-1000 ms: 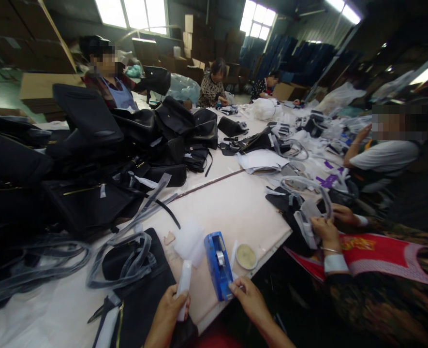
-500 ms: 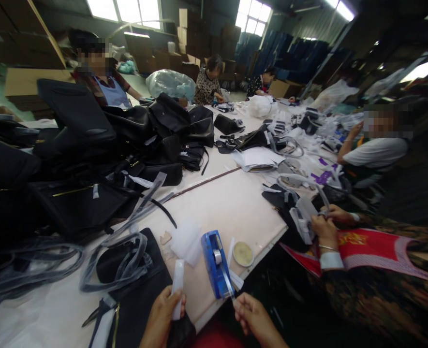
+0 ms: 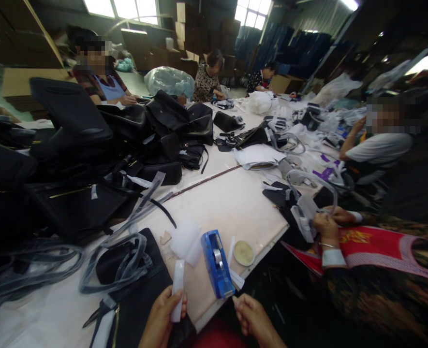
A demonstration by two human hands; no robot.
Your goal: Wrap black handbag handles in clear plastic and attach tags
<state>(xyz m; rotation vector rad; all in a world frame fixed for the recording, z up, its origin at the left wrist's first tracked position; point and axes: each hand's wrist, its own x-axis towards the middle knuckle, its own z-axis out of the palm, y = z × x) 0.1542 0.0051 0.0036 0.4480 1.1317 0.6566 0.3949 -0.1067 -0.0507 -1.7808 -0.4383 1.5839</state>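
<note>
Strip in hand, apparently not yet taped

Left of the blue tape dispenser (image 3: 221, 280), a black bag (image 3: 141, 309) lies on the surface (image 3: 214, 203), its straps (image 3: 86, 278) already in clear plastic. Nearer the dispenser, the left hand (image 3: 165, 308) grips a white strip (image 3: 178, 285), its middle partly thumb-covered. Beside the dispenser's near end, the right hand (image 3: 252, 314) has its grip pinched closed, seemingly on a tape piece (image 3: 234, 300) too small to make out. The bag's near end is cut off.

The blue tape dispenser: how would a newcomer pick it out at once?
Go to the near edge of the pale worktable, just beyond the person's right hand. There sits the tape dispenser, between a white sheet on its left and a round yellowish disc on its right. Its bright blue body sets it apart from those pale neighbours.
</note>
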